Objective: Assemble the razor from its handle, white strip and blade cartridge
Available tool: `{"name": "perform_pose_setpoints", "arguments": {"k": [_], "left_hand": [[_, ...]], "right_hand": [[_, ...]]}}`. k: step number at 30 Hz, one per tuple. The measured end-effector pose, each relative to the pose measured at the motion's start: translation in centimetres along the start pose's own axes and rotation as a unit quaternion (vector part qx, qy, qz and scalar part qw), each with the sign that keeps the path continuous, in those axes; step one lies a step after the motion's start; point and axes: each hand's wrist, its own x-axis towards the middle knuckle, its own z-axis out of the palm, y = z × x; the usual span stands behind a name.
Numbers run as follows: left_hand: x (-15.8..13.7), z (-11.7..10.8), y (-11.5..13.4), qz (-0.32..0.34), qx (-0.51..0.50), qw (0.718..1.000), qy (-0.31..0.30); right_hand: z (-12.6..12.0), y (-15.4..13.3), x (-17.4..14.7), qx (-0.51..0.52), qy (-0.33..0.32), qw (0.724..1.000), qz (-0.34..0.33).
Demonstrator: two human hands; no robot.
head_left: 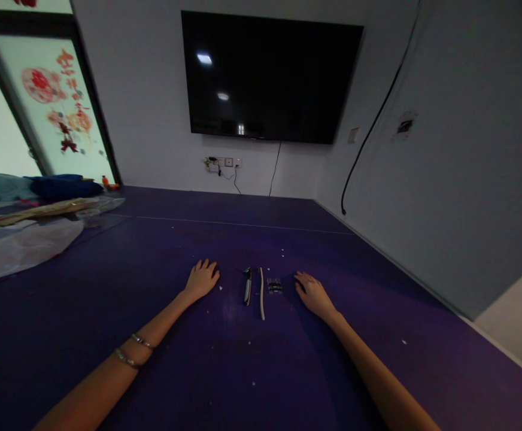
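Observation:
My left hand (pixel 202 279) rests palm down on the purple tabletop (pixel 225 371), its fingers spread and holding nothing. Flat on the table to the right of centre lies my right hand (pixel 313 294), also empty, with fingers stretched out. Between the two hands are three small things in a row, touched by neither. Nearest my left hand is a slim black and grey tool (pixel 247 288) with an angled head, like a razor. A long, thin whitish stick (pixel 261 294), slightly curved, lies in the middle. Closest to my right hand sits a small clear pack (pixel 275 286) with dark pieces inside.
White scraps dot the table. Plastic sheeting (pixel 32 248) and folded blue cloth (pixel 66 187) lie at the far left. A large television (pixel 270 78) hangs on the wall above sockets (pixel 228 162). A black cable (pixel 371 129) dangles down the right wall.

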Motion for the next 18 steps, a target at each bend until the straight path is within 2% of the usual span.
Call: {"name": "perform_pose_setpoints", "arguments": {"k": [11, 16, 18], "left_hand": [[0.1, 0.3, -0.1, -0.001, -0.042, 0.999, 0.017], [0.6, -1.0, -0.5, -0.056, -0.141, 0.984, 0.093], [0.6, -1.8, 0.0, -0.053, -0.16, 0.979, 0.11]], "right_hand": [[-0.2, -0.3, -0.1, 0.0, 0.007, 1.0, -0.005], [0.0, -0.1, 0.0, -0.007, 0.006, 1.0, -0.008], [0.1, -0.1, 0.0, -0.009, 0.004, 1.0, -0.006]]}}
